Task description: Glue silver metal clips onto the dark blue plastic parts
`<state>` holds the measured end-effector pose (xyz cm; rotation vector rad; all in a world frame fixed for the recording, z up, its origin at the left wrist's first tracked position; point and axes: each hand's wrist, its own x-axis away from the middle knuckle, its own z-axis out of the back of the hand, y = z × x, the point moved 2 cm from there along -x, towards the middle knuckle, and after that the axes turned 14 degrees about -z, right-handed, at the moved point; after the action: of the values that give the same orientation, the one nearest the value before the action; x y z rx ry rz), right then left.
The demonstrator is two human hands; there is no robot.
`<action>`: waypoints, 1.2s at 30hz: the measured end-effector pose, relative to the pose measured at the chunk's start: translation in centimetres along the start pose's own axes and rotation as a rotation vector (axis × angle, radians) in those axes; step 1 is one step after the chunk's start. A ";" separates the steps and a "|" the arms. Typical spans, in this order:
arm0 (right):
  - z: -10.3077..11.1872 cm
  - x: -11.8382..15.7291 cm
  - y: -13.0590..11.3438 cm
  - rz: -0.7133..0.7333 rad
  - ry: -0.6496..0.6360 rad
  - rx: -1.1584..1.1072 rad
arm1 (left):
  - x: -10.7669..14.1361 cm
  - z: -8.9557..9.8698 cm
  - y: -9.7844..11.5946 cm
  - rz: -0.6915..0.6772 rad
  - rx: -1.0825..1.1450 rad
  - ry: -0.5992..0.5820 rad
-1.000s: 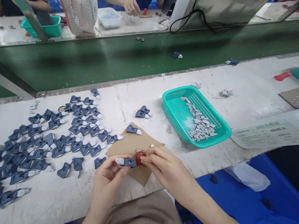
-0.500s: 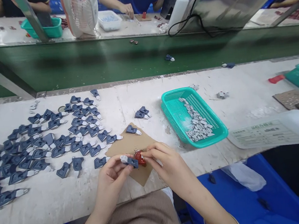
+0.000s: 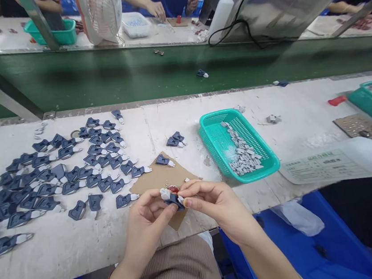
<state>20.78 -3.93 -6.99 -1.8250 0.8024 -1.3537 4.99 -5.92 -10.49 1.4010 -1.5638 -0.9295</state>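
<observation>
My left hand (image 3: 144,218) grips a dark blue plastic part with a grey tip (image 3: 173,200) between thumb and fingers, above a piece of brown cardboard (image 3: 150,178). Against the right side of that part, my right hand (image 3: 215,203) pinches a small light grey piece (image 3: 180,199). Just behind both hands lies a shiny red object (image 3: 172,188), mostly hidden by the held part. One more blue part (image 3: 164,160) rests on the cardboard's far corner. Many similar blue parts (image 3: 72,187) are spread over the table to the left.
A green basket (image 3: 206,144) of small grey pieces stands to the right, beside a white bottle with a label (image 3: 339,160). Farther right are a red spool-like piece (image 3: 337,100) and another green basket (image 3: 366,103). Beyond the green divider (image 3: 114,73), co-workers' hands and a fan (image 3: 101,15) show.
My right hand has come away from the red object and now holds the small grey piece against the blue part. The blue part has shifted slightly right and turned.
</observation>
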 end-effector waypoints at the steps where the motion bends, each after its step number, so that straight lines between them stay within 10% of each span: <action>1: 0.0 0.0 0.0 0.006 -0.004 0.012 | 0.0 0.0 0.0 -0.003 0.003 0.001; 18: 0.1 0.0 0.6 -0.033 0.028 -0.019 | 0.3 0.0 -0.4 -0.049 -0.020 0.008; 27: -1.4 0.7 1.2 0.200 0.155 0.086 | -0.3 0.1 -0.5 -0.045 -0.067 0.010; 30: 1.5 1.2 -0.2 0.271 0.236 0.329 | -1.5 0.4 0.2 -0.058 -0.149 0.008; 33: 7.2 1.4 -2.0 0.309 0.650 0.631 | -3.0 1.2 1.7 -0.133 -0.304 0.024; 36: 12.2 0.5 -3.0 0.092 0.770 1.026 | -5.3 2.5 3.5 -0.202 -0.433 0.029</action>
<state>32.85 -0.48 -6.58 -0.4595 0.3733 -1.9218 1.55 -0.30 -8.74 1.2628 -1.1245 -1.2750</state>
